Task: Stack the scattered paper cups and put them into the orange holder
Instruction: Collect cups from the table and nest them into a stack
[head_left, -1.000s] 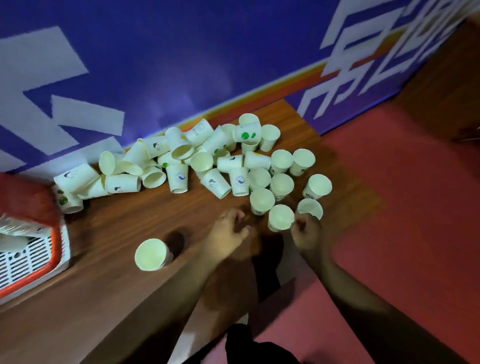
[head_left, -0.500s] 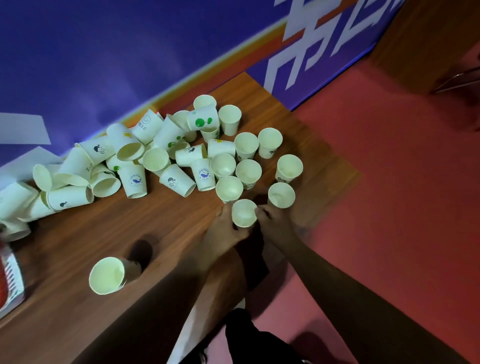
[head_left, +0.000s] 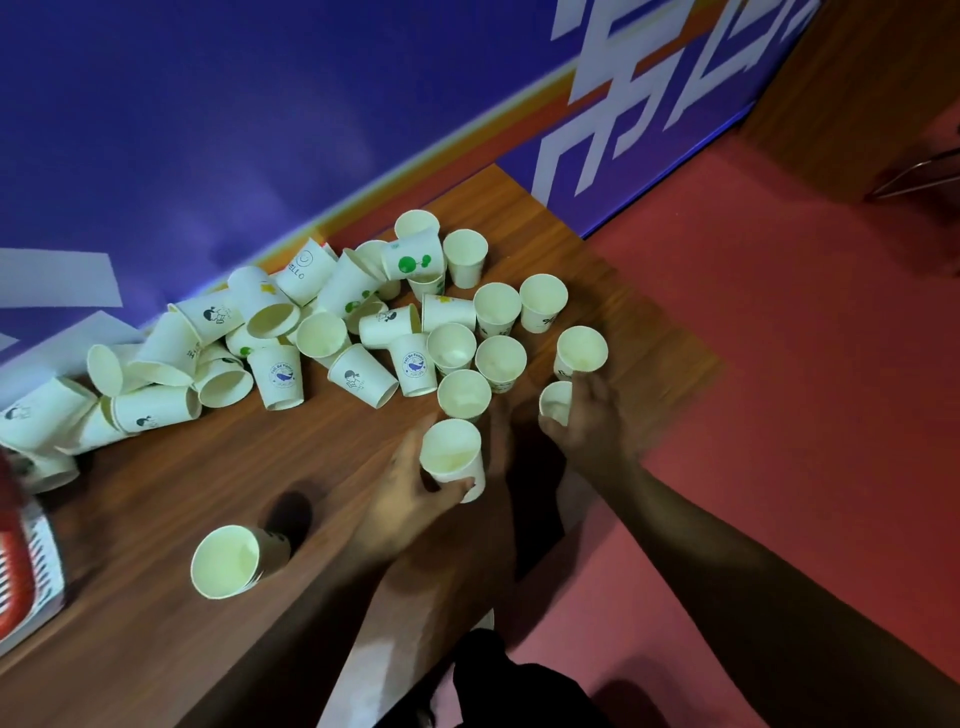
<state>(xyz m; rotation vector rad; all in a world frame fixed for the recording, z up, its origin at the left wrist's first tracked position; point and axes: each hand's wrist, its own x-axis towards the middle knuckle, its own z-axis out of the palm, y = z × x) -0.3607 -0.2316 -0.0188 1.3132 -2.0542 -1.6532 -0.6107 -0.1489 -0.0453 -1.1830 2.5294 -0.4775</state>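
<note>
Head: left hand (head_left: 410, 499) grips empty cup (head_left: 451, 457)

the orange holder (head_left: 23, 551) is cut off by the left edge, only a blurred corner showing. the right hand (head_left: 587, 423) hides most of a cup (head_left: 555, 401), its lower part unseen. the left hand (head_left: 410, 499) grips a second cup (head_left: 451, 457), its fingers lost behind it. prints on the piled cups (head_left: 311, 322) at the back of the desk (head_left: 208, 493) are mostly too small to read.
</note>
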